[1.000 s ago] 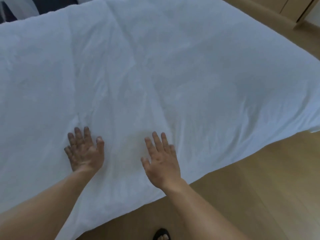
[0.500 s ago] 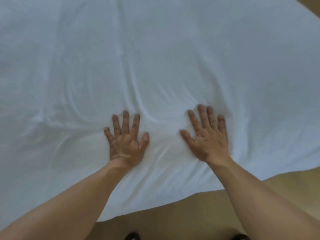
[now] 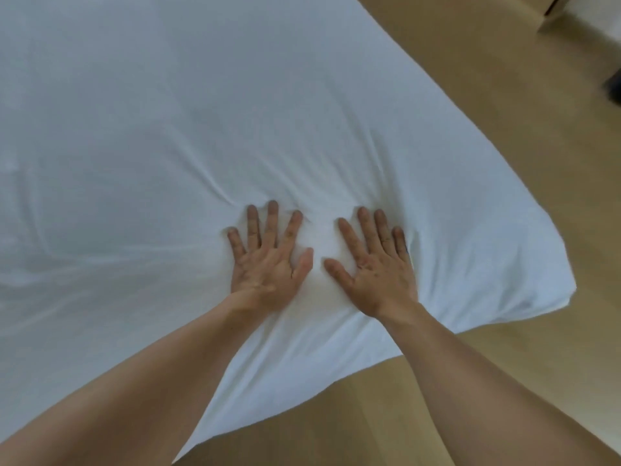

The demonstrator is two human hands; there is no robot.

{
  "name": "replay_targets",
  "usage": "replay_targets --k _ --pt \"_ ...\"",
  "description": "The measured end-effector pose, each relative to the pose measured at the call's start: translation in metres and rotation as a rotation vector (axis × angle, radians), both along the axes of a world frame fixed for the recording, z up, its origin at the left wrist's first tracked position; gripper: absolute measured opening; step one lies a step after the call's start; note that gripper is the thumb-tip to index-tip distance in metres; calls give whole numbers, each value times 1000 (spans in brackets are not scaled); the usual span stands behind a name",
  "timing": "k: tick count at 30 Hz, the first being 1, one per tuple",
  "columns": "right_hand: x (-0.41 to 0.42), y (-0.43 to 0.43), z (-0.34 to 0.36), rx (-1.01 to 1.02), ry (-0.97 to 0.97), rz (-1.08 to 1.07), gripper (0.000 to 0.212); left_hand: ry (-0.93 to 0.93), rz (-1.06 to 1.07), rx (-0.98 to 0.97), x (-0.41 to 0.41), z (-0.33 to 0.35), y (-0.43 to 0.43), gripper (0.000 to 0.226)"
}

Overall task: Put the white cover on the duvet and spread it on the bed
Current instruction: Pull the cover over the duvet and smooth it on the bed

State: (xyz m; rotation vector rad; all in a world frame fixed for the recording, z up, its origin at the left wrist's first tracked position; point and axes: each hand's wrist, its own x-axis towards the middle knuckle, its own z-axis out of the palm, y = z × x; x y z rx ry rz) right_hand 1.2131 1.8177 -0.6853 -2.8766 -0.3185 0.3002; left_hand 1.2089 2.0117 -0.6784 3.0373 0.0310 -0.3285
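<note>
The white covered duvet (image 3: 235,112) lies spread over the bed and fills most of the view, its near edge hanging toward the floor. My left hand (image 3: 267,260) lies flat on it, palm down, fingers straight and spread. My right hand (image 3: 378,264) presses flat beside it, thumbs almost touching. Folds fan out in the fabric around both hands. The duvet's right corner (image 3: 551,284) bulges over the bed's edge. The bed under the duvet is hidden.
Light wooden floor (image 3: 504,112) runs along the right side and in front of the bed. A wooden cabinet base (image 3: 557,11) stands at the top right, with a dark object (image 3: 615,85) at the right edge.
Both hands have slid farther onto the duvet and closer together, staying flat. The view has shifted, so the right corner of the duvet and the floor beside it show again.
</note>
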Motion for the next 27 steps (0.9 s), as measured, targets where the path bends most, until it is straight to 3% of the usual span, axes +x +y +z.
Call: replay_targets --k 12,18,21,27 --pt "78 -123 -6 -21 -23 -99 78 32 -213 -6 98 7 -130 72" --pt "109 -186 -17 16 17 -263 80 41 -269 7 142 7 -187 73" --pt "124 -225 -21 135 143 -369 81 46 -271 17 157 7 -214 77" --pt "157 -270 -38 396 331 -303 99 47 -224 64 188 10 -271 74"
